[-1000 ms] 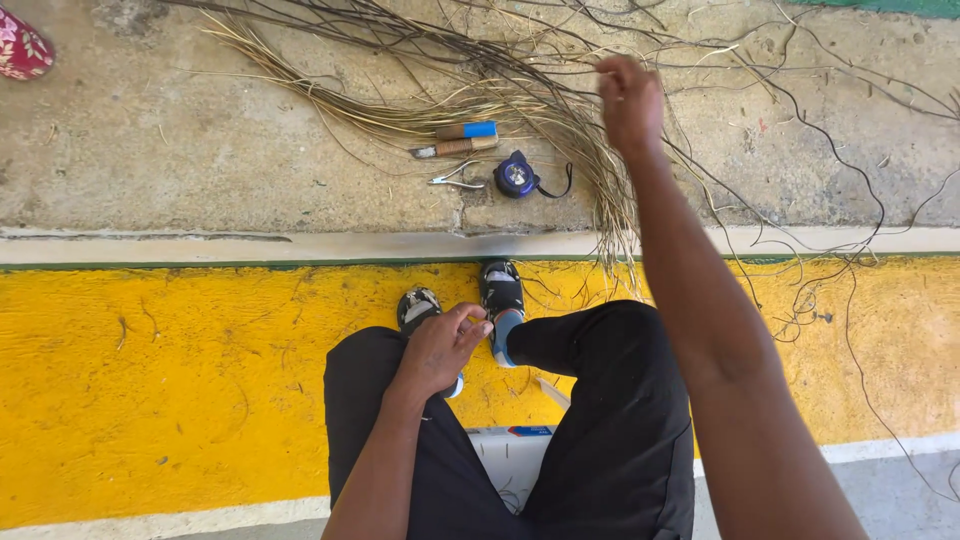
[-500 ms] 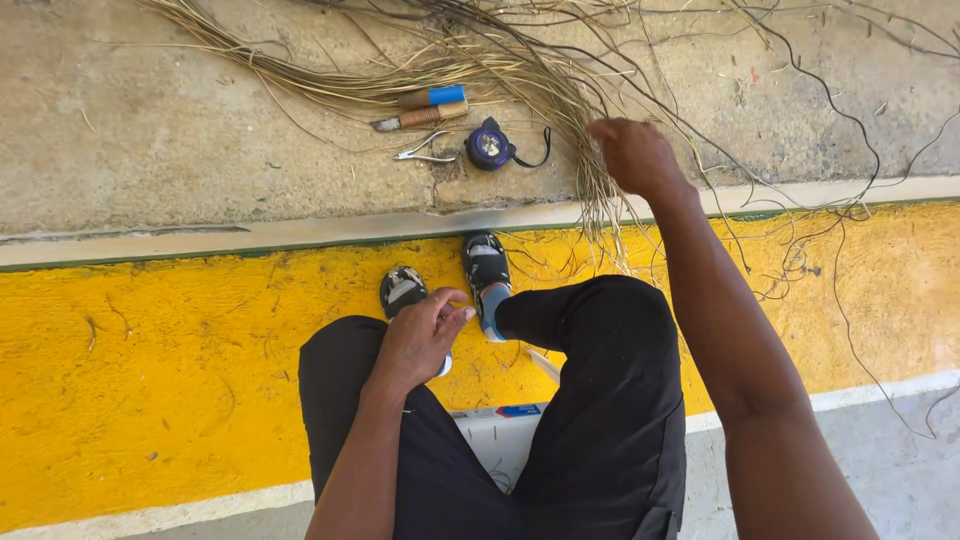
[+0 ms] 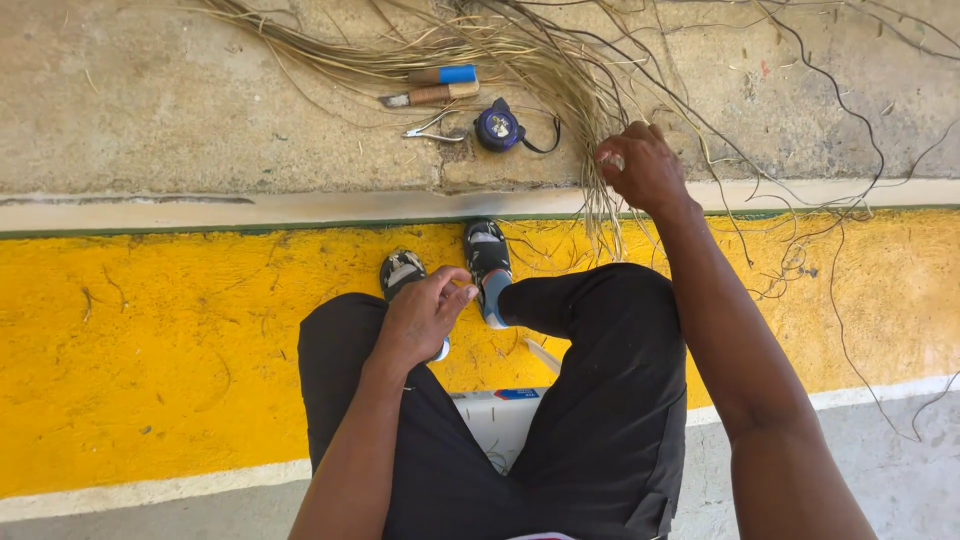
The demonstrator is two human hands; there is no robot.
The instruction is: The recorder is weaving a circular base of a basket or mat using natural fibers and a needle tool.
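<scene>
We are drawing the right hand (image 3: 640, 165) down toward us — fingers closed on the straw strands (image 3: 590, 110) — while the left hand (image 3: 425, 315), loosely curled and empty, is resting on the knee (image 3: 340, 330).

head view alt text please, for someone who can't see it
Looking down, a seated person's right hand grips a bundle of dry straw-like fibres on a concrete floor, while the left hand rests on a knee. A knife, pliers and tape measure lie nearby.

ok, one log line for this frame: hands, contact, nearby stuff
right hand: grips fibre bundle | left hand: rests on knee | nearby: knife, tape measure
</scene>
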